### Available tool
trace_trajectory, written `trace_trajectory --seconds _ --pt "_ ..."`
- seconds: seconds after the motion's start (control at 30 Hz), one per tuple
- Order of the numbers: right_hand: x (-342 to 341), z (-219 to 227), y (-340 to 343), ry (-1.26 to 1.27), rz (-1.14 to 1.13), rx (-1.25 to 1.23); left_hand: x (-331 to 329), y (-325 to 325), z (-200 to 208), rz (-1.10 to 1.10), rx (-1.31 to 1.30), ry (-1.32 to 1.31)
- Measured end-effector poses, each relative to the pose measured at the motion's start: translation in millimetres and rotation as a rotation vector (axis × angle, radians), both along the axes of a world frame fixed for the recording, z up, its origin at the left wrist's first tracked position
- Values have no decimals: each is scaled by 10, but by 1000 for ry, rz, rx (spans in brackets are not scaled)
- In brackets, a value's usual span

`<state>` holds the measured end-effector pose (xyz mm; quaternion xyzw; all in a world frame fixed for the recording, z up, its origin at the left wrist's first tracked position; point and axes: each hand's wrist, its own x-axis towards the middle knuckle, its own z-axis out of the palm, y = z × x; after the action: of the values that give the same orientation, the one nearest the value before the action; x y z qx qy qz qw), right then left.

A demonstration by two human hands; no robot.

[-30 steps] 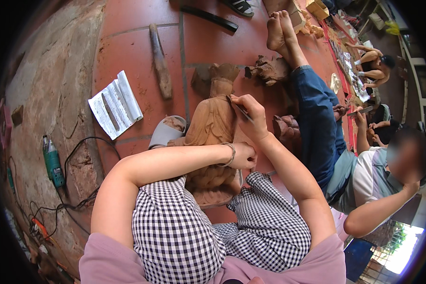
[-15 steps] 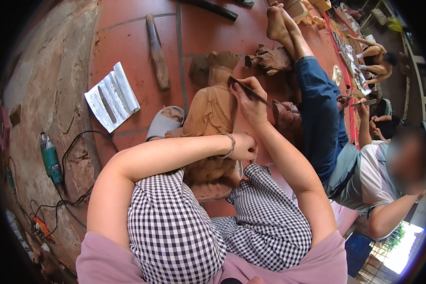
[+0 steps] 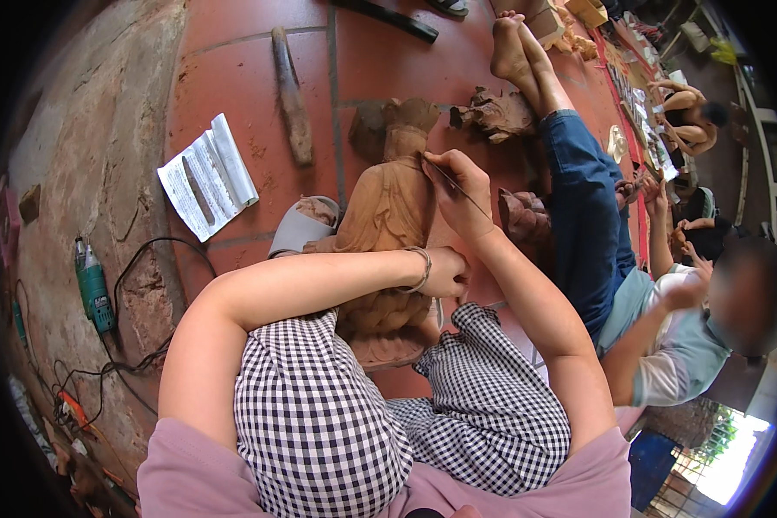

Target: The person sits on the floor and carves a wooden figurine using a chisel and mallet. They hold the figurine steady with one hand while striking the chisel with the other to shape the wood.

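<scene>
A reddish-brown carved wooden statue (image 3: 387, 203) in draped robes stands in front of my lap. My right hand (image 3: 466, 192) pinches a thin, flat dark strip-like tool (image 3: 464, 195) whose tip is at the statue's shoulder, close to the neck. I cannot tell whether it is a blade or an abrasive strip. Across the statue's lower half lies my left forearm, with a bracelet at the wrist. My left hand (image 3: 447, 273) is at the statue's right side, fingers curled downward; whatever they hold, if anything, is hidden.
A wooden mallet-like stick (image 3: 292, 99) and a paper sheet (image 3: 207, 179) lie on red tiles. A grey slipper (image 3: 302, 226) is beside the statue. Carved wood pieces (image 3: 496, 114) lie beyond. A green power tool (image 3: 94, 285) with cords is at left. Another person (image 3: 665, 328) sits at right.
My right hand has turned the tool, so its edge shows thinner, still at the shoulder. My left hand stays almost in place. The person at right has shifted their arms.
</scene>
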<state>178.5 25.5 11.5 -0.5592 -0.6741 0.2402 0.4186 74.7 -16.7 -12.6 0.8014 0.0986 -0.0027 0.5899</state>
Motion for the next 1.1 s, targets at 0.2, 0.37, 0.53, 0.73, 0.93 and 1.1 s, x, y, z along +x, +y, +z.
trace_trajectory --seconds 0.2,0.37,0.53,0.73,0.93,1.1 --pt "82 -37 91 -81 -14 53 31 3 -41 16 -26 -3" --pt "24 71 2 -263 105 128 -10 -5 -40 9 1 -13" --pt "35 170 143 -313 71 149 25 -9 -16 29 17 13" --pt "19 228 51 -414 231 172 -13 -7 -7 23 -16 6" --pt "-86 384 167 -634 204 321 14 11 45 19 -20 -7" --pt "-91 476 64 -610 279 192 -8 -9 24 28 -11 -41"
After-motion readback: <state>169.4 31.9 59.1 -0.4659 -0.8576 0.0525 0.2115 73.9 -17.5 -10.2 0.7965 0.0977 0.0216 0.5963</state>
